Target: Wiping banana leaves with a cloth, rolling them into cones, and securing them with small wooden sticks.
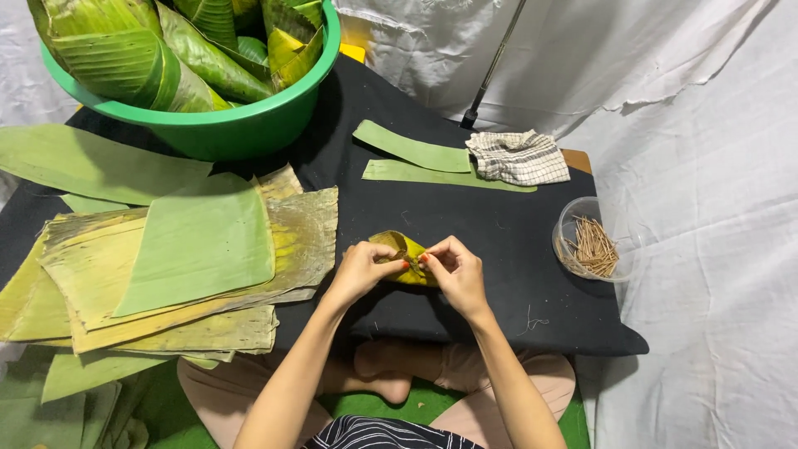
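Observation:
A small folded yellow-green banana leaf parcel (403, 249) rests on the black cloth-covered table (499, 241) in front of me. My left hand (362, 270) pinches its left side and my right hand (455, 270) pinches its right side, fingertips meeting at the middle of the fold. A thin wooden pick seems to sit between my fingertips, but it is too small to be sure.
A stack of cut banana leaf sheets (191, 258) lies to the left. A green basin (241, 125) of rolled leaves stands at the back left. Two leaf strips (424, 162) and a checked cloth (519, 156) lie at the back. A clear tub of wooden picks (592, 248) sits right.

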